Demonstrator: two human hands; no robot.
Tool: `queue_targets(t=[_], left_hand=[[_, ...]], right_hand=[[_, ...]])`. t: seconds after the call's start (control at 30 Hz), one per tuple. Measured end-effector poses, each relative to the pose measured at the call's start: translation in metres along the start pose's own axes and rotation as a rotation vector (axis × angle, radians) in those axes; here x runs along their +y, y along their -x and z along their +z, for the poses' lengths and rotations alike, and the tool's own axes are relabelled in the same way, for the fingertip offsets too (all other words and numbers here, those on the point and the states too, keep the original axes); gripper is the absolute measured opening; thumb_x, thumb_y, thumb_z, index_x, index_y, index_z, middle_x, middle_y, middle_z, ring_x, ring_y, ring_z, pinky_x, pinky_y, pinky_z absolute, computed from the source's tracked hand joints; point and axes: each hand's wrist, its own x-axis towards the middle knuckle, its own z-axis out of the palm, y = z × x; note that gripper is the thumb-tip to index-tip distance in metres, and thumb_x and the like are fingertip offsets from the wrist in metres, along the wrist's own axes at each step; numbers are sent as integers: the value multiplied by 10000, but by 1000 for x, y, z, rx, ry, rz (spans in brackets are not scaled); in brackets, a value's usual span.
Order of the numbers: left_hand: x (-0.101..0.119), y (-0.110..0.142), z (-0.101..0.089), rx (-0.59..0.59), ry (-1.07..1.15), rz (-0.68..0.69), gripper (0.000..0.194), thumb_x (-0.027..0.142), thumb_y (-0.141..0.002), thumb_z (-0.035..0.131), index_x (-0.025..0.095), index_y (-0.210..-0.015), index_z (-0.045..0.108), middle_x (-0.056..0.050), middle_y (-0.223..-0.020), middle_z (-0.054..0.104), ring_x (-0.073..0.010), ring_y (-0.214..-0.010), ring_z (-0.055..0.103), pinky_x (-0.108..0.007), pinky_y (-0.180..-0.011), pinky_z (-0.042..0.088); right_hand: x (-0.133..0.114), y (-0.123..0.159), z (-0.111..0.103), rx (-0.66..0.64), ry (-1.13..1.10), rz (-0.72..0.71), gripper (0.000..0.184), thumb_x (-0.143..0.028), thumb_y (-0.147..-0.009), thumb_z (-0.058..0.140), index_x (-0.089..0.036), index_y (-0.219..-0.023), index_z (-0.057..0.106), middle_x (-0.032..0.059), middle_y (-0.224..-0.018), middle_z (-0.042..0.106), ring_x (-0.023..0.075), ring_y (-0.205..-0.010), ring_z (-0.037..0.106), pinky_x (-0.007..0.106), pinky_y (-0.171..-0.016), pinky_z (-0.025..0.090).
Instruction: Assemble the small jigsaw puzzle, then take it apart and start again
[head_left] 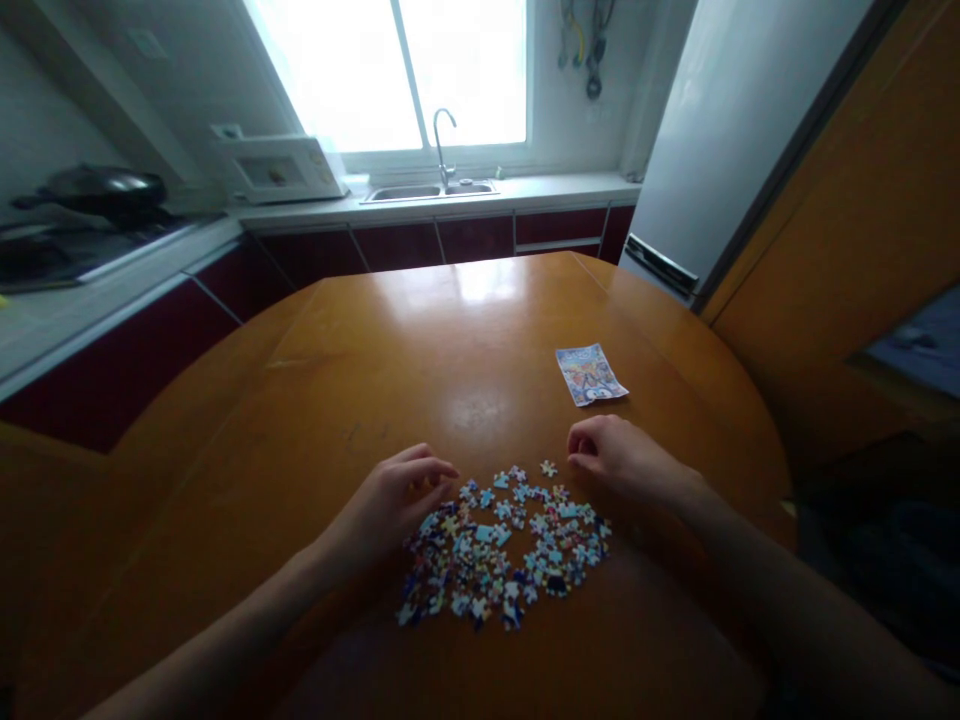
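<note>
Small jigsaw puzzle pieces [480, 575] lie in a loose heap on the wooden table [360, 360], mostly light blue, white and multicoloured. My left hand [401, 495] rests at the heap's upper left edge, fingers loosely bent and apart, with nothing visible in them. To the right of the heap, my right hand [611, 450] is curled, its fingers bent in towards the thumb; I see no object in it. A single puzzle piece [549, 467] lies just left of that hand. Beyond the right hand is a printed picture sheet [591, 375], slightly creased.
Behind the table runs a counter with a sink and faucet [442, 150] and a white microwave [281, 168]. A dark wok [101, 190] sits on the stove at the left. The refrigerator [727, 130] stands at the right beside an orange-brown wooden panel [847, 190].
</note>
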Motion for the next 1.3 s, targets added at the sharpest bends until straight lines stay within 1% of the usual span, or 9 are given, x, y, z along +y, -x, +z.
queue_targets(t=[0.17, 0.3, 0.43, 0.57, 0.67, 0.9, 1.07, 1.13, 1.3], left_hand=[[-1, 9, 1, 43, 48, 24, 165, 293, -951, 598, 188, -934, 724, -16, -811, 629, -98, -632, 566, -194, -550, 446], [-5, 8, 1, 68, 19, 124, 140, 249, -960, 592, 203, -998, 718, -32, -876, 640, -130, -774, 611, -230, -682, 506], [-15, 6, -2, 88, -21, 199, 148, 230, -963, 585, 191, -1031, 710, -38, -879, 639, -137, -792, 610, -244, -704, 505], [-21, 6, -4, 98, -17, 207, 150, 227, -964, 582, 186, -1032, 709, -42, -897, 649, -142, -817, 616, -252, -724, 509], [-21, 5, -3, 79, -8, 198, 146, 230, -965, 584, 183, -1020, 710, -43, -906, 649, -140, -817, 620, -253, -731, 509], [-19, 5, -4, 56, 12, 217, 178, 218, -984, 546, 179, -998, 719, -20, -830, 625, -113, -735, 604, -219, -672, 479], [-19, 6, -5, 49, 3, 233, 188, 215, -987, 538, 170, -975, 720, -19, -799, 623, -113, -723, 604, -213, -665, 472], [-20, 6, -4, 45, 6, 238, 210, 209, -996, 517, 171, -970, 722, -18, -796, 630, -109, -717, 607, -207, -660, 471], [-18, 6, -4, 28, 23, 260, 238, 202, -1002, 499, 165, -944, 727, -18, -773, 641, -100, -689, 611, -193, -633, 468]], right_hand=[[2, -2, -3, 17, -9, -4, 61, -239, -818, 701, -215, -762, 708, 54, -770, 733, 172, -657, 629, 301, -573, 405], [7, -5, 0, 31, -9, 2, 75, -267, -834, 695, -213, -789, 720, 61, -797, 738, 174, -673, 630, 299, -586, 415], [8, -8, 0, 28, -12, 34, 120, -302, -865, 669, -205, -826, 728, 59, -809, 736, 166, -672, 621, 285, -593, 420], [9, -9, -1, 12, -14, 44, 120, -286, -872, 662, -193, -840, 730, 59, -821, 734, 162, -681, 622, 277, -604, 423], [9, -9, -2, -10, -19, 50, 111, -274, -870, 667, -186, -833, 724, 63, -812, 730, 161, -675, 623, 278, -604, 425], [6, -6, -1, -17, -39, 24, 96, -263, -865, 668, -193, -818, 713, 56, -800, 729, 162, -678, 627, 283, -604, 427], [8, -5, 0, -22, -35, 19, 44, -241, -806, 708, -197, -811, 707, 57, -801, 726, 166, -678, 620, 282, -587, 415], [8, -5, 0, -20, -21, 24, 57, -245, -784, 722, -199, -815, 709, 57, -799, 724, 170, -677, 617, 286, -585, 413], [7, -4, 0, -31, -5, 18, 60, -259, -783, 715, -204, -806, 711, 54, -794, 721, 167, -669, 609, 293, -587, 413]])
